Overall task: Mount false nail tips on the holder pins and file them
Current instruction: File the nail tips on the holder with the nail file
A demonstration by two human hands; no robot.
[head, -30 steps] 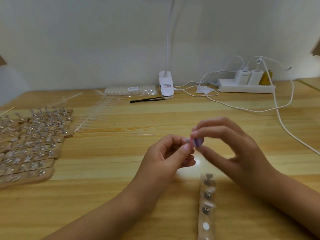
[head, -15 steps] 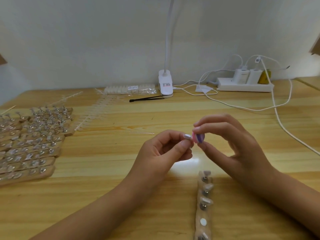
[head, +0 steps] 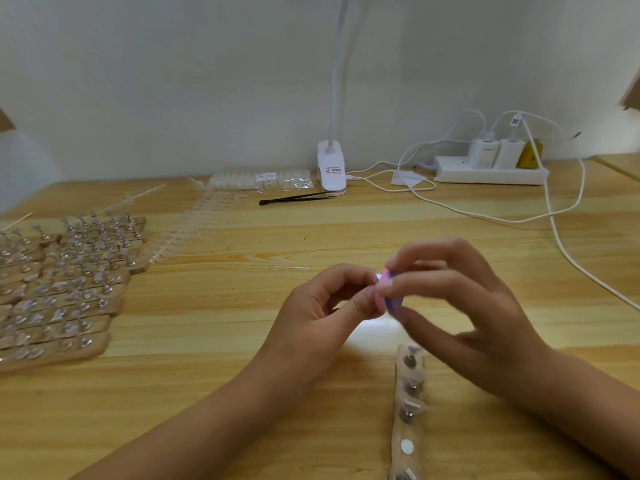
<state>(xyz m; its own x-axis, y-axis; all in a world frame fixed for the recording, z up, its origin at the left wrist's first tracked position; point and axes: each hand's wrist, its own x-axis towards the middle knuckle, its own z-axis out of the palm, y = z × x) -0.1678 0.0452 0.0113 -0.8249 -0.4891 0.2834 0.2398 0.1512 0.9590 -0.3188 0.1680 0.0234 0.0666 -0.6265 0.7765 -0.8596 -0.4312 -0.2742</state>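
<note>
My left hand (head: 325,306) pinches a small clear nail tip on a metal pin (head: 375,279) between thumb and forefinger, above the middle of the table. Pressed against that tip is a small pink and purple file block (head: 389,296), gripped by the fingers of my right hand (head: 460,299). Below the hands lies a wooden holder strip (head: 408,414) running toward me, with several pins and nail tips on it and one bare white spot.
Many wooden strips filled with mounted tips (head: 59,289) cover the table's left side. Loose tip racks (head: 194,226), a bag of tips (head: 263,179) and black tweezers (head: 294,199) lie behind. A clip lamp (head: 331,171), power strip (head: 491,169) and white cables (head: 554,223) occupy the back right.
Both hands stayed together above the strip. The file block has shifted slightly against the nail tip, turning from showing mostly purple to showing its pink edge.
</note>
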